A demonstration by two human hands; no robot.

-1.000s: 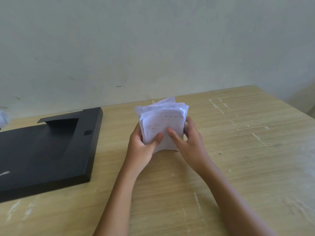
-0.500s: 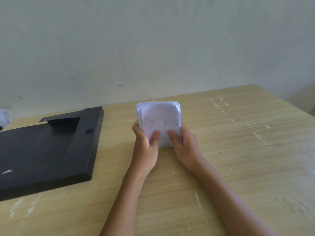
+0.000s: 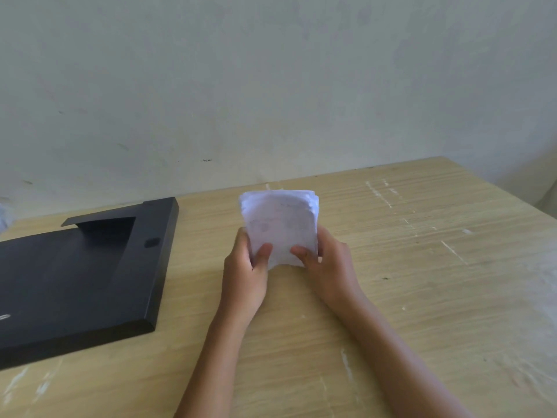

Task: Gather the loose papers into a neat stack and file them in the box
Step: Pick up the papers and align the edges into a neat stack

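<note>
A stack of white papers (image 3: 280, 218) with faint print stands upright on its lower edge on the wooden table (image 3: 422, 297), near the middle. My left hand (image 3: 245, 273) grips the stack's left side, thumb on the front sheet. My right hand (image 3: 327, 263) grips the right side the same way. The sheets' top edges lie nearly level, slightly fanned at the right. A flat black file box (image 3: 78, 279) lies on the table to the left of my hands, with a flap raised at its far end.
A pale wall runs along the table's far edge. The table's right part shows white scuff marks. A small white object (image 3: 3, 217) sits at the far left edge of the view.
The papers were splayed with corners sticking out a second ago. Now both hands have squared them into a tidier block held a little farther from me.
</note>
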